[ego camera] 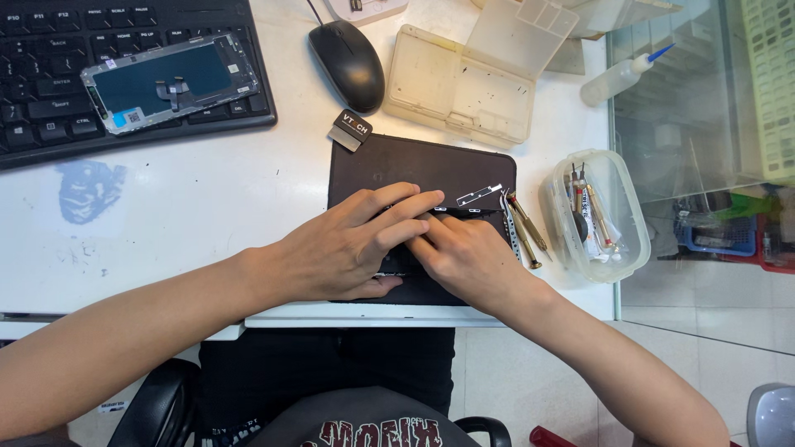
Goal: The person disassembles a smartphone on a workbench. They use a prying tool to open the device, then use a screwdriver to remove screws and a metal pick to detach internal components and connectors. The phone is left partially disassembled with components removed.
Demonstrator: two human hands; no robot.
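Observation:
My left hand (348,244) lies flat on a dark work mat (414,165), fingers stretched to the right over a small dark device that is mostly hidden. My right hand (468,257) presses against the same device from the right, its fingertips tucked under my left fingers. A thin silver metal strip (479,195) rests on the mat just beyond my fingers. Whether either hand truly grips the device is not visible.
A phone screen panel (170,83) lies on a black keyboard (50,108) at top left. Black mouse (348,64), beige parts box (460,87), screwdrivers and tweezers (522,232), a clear tub of tools (596,215), a squeeze bottle (617,79). Table edge runs near my body.

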